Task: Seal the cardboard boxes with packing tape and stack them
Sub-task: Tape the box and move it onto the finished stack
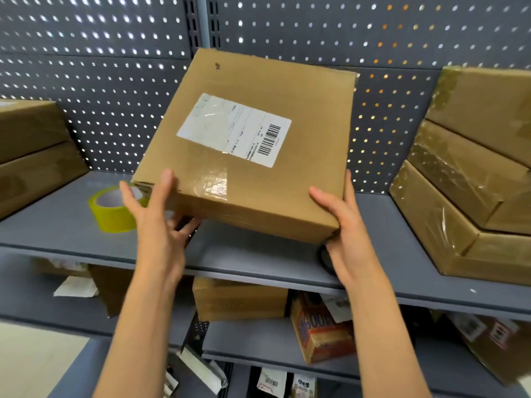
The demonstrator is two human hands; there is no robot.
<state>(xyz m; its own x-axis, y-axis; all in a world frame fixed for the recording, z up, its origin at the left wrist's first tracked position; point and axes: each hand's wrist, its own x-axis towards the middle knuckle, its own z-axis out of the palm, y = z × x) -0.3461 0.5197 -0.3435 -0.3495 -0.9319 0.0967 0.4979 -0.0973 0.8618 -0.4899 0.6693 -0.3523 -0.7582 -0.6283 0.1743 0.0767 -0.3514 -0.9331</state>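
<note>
A brown cardboard box [253, 173] with a white barcode label and a strip of clear tape is tilted up above the grey shelf [258, 254], its near edge raised. My left hand [156, 214] holds its near left corner, thumb on top and fingers underneath. My right hand [344, 222] grips the near right corner, thumb on top and fingers against the right side. A roll of yellowish packing tape [113, 212] lies on the shelf just left of my left hand.
Three taped boxes [471, 179] are stacked at the right of the shelf, two boxes [31, 156] at the left. A perforated grey back panel [100, 81] stands behind. Lower shelves hold a small box [240, 303], an orange carton [321, 331] and loose labels.
</note>
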